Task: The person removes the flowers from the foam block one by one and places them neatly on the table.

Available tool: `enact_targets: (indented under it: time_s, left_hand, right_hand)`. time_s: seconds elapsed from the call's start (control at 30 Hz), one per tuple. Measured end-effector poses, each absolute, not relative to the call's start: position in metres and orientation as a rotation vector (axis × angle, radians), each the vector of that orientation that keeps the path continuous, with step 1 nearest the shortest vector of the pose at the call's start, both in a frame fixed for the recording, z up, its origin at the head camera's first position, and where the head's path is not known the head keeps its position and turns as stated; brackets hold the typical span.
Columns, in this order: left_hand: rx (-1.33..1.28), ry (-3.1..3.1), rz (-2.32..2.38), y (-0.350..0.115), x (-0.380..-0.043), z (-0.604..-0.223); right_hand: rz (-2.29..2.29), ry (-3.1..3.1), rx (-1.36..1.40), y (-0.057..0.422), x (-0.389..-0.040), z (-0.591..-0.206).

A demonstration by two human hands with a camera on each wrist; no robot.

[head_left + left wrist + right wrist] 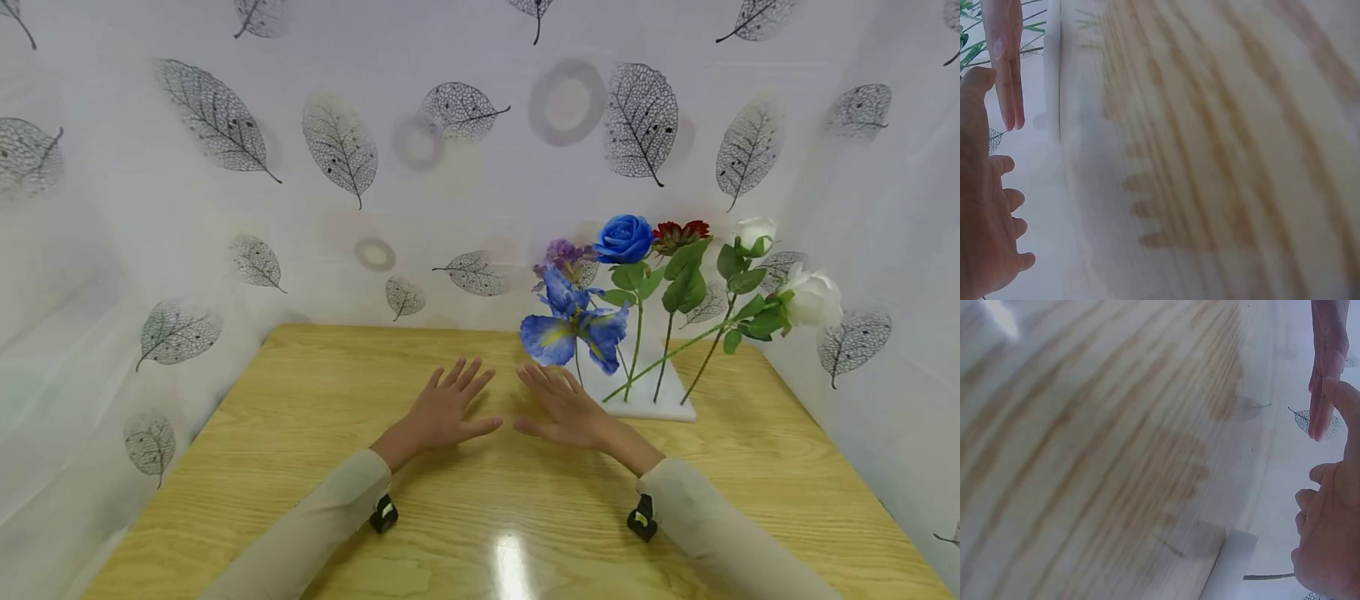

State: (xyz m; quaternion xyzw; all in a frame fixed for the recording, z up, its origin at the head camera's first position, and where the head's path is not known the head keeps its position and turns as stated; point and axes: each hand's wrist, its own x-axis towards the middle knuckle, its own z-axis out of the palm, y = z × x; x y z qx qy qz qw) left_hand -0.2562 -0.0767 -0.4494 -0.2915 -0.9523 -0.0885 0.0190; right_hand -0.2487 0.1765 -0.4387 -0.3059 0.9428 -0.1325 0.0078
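Both hands hover palm down over the wooden table, fingers straight and spread, holding nothing. My left hand (448, 407) is left of centre, its thumb pointing toward the other hand. Close to the flower stand's front left corner is my right hand (564, 410), thumb pointing left. Several artificial flowers rise from the white stand (660, 398): a blue iris (555, 337), a purple flower (564, 257), a blue rose (624, 239), a dark red flower (678, 237) and white roses (813, 300). One white rose leans far to the right. In the left wrist view, the right hand (1005, 56) shows beyond the left.
A glossy wooden table (315, 375) spreads under the hands, with a light reflection near its front. White curtain (480, 200) printed with dark leaves hangs behind and at both sides. A small black device (384, 514) is strapped below the left cuff, another (642, 518) below the right.
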Motion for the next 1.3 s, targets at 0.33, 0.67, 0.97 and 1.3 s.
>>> enact_targets:
  time_s: [0.33,0.67,0.97,1.3]
  left_hand:
    - [-0.954,-2.947,-0.349,-0.067,-0.256,-0.45]
    - [-1.038,-2.938,-0.421,-0.037,-0.259,-0.455]
    - [-1.067,-3.015,-0.675,-0.003,-0.262,-0.454]
    - [-1.086,-3.027,-0.826,0.037,-0.272,-0.459]
  right_hand:
    - [-0.459,2.867,-0.947,0.19,-0.242,-0.432]
    - [-0.677,2.759,-1.031,0.227,-0.221,-0.426]
    - [-0.668,2.827,-0.775,0.289,-0.2,-0.414]
    - [-0.5,2.956,-0.377,0.362,-0.2,-0.393]
